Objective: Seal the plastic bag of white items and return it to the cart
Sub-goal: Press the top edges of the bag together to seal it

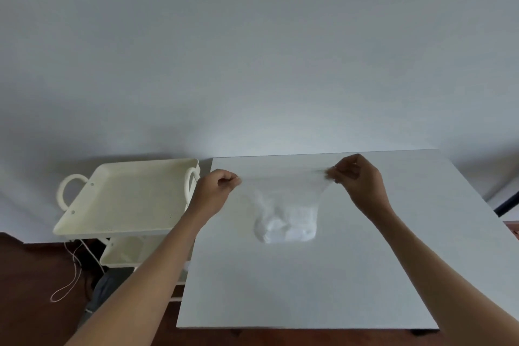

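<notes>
A clear plastic bag (283,191) hangs stretched over the white table (309,284), its top edge pulled taut between my hands. White items (286,223) fill its bottom, which rests on the tabletop. My left hand (216,191) pinches the bag's top left corner. My right hand (356,180) pinches the top right corner. The cream cart (132,194) stands left of the table, and its top tray holds nothing that I can see.
The cart has round handles at both ends and a lower shelf (126,253) with something pale on it. A thin cord (71,270) loops over the dark wooden floor under the cart. A plain wall rises behind the table and cart.
</notes>
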Demonstrator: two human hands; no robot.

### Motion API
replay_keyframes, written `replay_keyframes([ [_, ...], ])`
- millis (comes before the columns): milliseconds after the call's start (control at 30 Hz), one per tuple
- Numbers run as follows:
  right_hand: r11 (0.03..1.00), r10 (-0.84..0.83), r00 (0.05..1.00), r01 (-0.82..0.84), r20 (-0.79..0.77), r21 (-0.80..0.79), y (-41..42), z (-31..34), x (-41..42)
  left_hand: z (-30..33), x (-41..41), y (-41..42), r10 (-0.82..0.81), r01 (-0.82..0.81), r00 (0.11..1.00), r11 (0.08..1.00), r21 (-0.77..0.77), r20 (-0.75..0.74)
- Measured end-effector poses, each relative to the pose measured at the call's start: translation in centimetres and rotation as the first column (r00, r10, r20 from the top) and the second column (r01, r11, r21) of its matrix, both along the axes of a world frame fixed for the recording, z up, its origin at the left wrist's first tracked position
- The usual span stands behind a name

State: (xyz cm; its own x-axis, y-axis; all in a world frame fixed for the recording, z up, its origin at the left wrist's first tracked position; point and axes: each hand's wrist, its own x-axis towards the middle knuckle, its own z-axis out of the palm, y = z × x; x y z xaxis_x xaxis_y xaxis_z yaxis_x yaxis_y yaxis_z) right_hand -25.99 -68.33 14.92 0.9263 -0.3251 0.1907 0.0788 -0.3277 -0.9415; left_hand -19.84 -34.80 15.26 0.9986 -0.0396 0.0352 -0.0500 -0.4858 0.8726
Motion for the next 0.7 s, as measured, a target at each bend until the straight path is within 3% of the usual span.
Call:
replay_keyframes([
  [67, 0.999, 0.031, 0.999, -0.032, -0.026, -0.029, 0.0, -0.7, -0.5, -0.5, -0.3, -0.1, -0.024, 0.025, 1.0, 0.999, 0.023, -0.019],
  [167, 0.999, 0.022, 1.0, -0.021, -0.016, 0.037, 0.3, -1.4, -1.5, -1.1, -1.4, 0.2, -0.04, 0.037, 0.998, 0.997, -0.071, -0.042],
  [300, 0.99, 0.135, 0.988, -0.131, -0.08, 0.057, 0.1, -2.0, -2.5, -2.2, -2.5, 0.7, -0.2, 0.188, 0.975, 0.974, -0.126, -0.096],
  [533, 0.948, 0.226, 0.973, -0.211, -0.039, 0.238, 0.2, -1.8, -3.4, -3.7, -3.3, 0.8, -0.214, 0.151, 0.964, 0.928, -0.341, -0.155],
  [700, 0.951, 0.224, 0.969, -0.193, -0.107, 0.24, 0.6, -3.6, -3.8, -6.5, -4.2, 0.5, -0.137, 0.075, 0.971, 0.953, -0.295, -0.196],
])
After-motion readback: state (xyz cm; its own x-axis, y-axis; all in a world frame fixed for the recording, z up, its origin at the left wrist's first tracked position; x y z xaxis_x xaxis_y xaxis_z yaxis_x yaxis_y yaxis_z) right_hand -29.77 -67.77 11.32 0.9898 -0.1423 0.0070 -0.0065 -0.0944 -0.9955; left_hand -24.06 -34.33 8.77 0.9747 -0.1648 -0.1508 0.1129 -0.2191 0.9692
